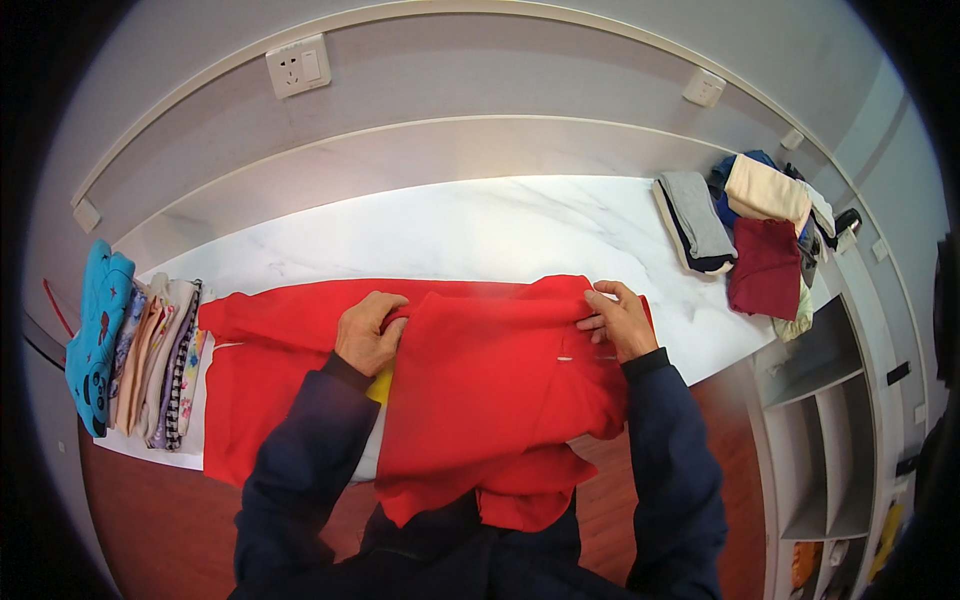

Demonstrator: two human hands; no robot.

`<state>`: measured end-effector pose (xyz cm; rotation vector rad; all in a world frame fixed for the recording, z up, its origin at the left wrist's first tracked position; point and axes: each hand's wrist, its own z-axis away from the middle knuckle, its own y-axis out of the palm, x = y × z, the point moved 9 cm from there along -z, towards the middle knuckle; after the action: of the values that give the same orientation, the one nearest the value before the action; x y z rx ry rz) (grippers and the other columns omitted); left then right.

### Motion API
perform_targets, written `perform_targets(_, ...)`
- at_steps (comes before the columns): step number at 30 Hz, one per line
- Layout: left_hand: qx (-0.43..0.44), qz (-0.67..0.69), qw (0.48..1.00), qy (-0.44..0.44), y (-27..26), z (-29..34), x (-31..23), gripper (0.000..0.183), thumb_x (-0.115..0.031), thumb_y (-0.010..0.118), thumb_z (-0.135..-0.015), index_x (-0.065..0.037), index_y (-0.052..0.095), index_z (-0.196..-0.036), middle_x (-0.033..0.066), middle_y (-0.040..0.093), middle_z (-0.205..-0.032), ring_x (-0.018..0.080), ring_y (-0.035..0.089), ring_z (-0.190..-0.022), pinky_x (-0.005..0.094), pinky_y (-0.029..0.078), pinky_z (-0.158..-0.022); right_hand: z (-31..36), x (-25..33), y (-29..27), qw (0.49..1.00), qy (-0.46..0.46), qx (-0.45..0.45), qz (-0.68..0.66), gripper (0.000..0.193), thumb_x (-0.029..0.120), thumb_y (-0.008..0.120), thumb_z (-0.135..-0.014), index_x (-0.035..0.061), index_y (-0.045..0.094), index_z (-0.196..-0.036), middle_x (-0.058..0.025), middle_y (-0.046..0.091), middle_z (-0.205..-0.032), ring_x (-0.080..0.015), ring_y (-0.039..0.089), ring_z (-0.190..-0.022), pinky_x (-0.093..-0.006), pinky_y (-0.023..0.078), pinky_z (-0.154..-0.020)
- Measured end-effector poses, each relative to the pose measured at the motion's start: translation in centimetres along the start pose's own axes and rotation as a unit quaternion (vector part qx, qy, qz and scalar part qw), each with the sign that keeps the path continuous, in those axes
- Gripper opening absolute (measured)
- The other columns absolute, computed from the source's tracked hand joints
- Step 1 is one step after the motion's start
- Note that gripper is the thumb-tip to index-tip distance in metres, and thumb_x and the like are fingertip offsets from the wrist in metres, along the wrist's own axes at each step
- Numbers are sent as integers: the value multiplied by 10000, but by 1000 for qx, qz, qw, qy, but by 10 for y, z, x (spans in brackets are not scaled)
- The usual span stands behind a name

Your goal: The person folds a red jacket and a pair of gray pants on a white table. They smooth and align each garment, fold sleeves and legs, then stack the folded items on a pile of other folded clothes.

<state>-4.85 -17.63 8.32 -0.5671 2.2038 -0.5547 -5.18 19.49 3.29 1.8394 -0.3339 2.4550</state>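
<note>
A large red garment (480,390) lies spread over the front of the white table, and part of it drapes over the front edge toward me. Its exact kind cannot be made out. My left hand (370,335) is closed, pinching the cloth at the left end of a folded-over section. At that section's right end, my right hand (622,325) grips the cloth between thumb and fingers. Another stretch of the same red cloth (270,340) extends flat to the left. A small yellow patch (380,386) shows beside my left wrist, partly covered by the red cloth.
Folded clothes (165,360) stand in a row at the table's left end, with a blue printed garment (98,335) outermost. At the right end are a folded grey garment (697,220), a maroon one (767,268) and a cream one (768,190). White shelves (812,450) stand at right.
</note>
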Motion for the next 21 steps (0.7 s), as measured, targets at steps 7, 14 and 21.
perform_targets(7,14,69,994,-82,2,-19,29,105,17,688,-841,-2,703,-943,146,697,-856,249,693,-751,322,536,-680,-18,2,-4,999,-28,14,-34,342,88,654,-886,-13,596,-1208,-106,677,-952,-162,677,-685,-247,495,-575)
perform_targets(14,-9,14,994,-109,10,-51,67,125,-50,687,-821,-14,709,-939,159,710,-881,299,692,-797,371,542,-722,-21,8,8,992,-20,87,-90,286,50,645,-867,-1,627,-1148,-64,648,-870,-137,638,-621,-252,539,-588)
perform_targets(21,-2,-83,996,-44,27,-64,70,121,-32,668,-814,-12,684,-932,163,702,-895,317,690,-828,383,541,-741,-23,10,9,999,9,46,-8,259,11,676,-859,-4,628,-1114,-55,638,-809,-125,628,-596,-254,509,-507)
